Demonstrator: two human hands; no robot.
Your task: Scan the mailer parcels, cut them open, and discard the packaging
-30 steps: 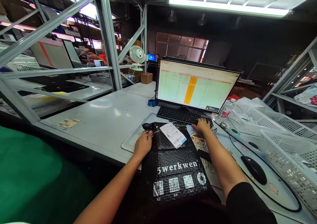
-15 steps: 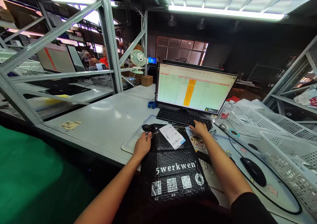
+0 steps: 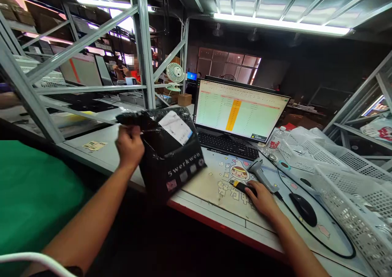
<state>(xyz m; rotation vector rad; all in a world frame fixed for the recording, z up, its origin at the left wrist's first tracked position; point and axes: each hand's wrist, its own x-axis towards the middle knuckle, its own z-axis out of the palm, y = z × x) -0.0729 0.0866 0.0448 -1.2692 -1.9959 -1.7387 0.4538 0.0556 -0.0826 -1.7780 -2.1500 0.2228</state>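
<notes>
My left hand (image 3: 130, 146) is closed round the upper left corner of a black plastic mailing bag (image 3: 165, 154), which hangs tilted over the desk's front edge. A white shipping label (image 3: 176, 128) is stuck near the bag's top, with white lettering and square printed codes lower down. On the desk mat (image 3: 202, 179), my right hand (image 3: 260, 197) has its fingers closed on a black and yellow utility knife (image 3: 240, 186). Just beyond that hand lies a grey barcode scanner (image 3: 261, 175).
Behind the mat stand a black keyboard (image 3: 226, 144) and a monitor (image 3: 239, 109) showing a spreadsheet. To the right are a black mouse (image 3: 303, 209), a looping cable and white perforated baskets (image 3: 346, 195). A metal rack post (image 3: 145, 48) rises at the left; a person (image 3: 133, 71) is beyond it.
My left hand has lifted the mailing bag and swung it left, uncovering the mat. My right hand has come back from the keyboard and taken hold of the utility knife.
</notes>
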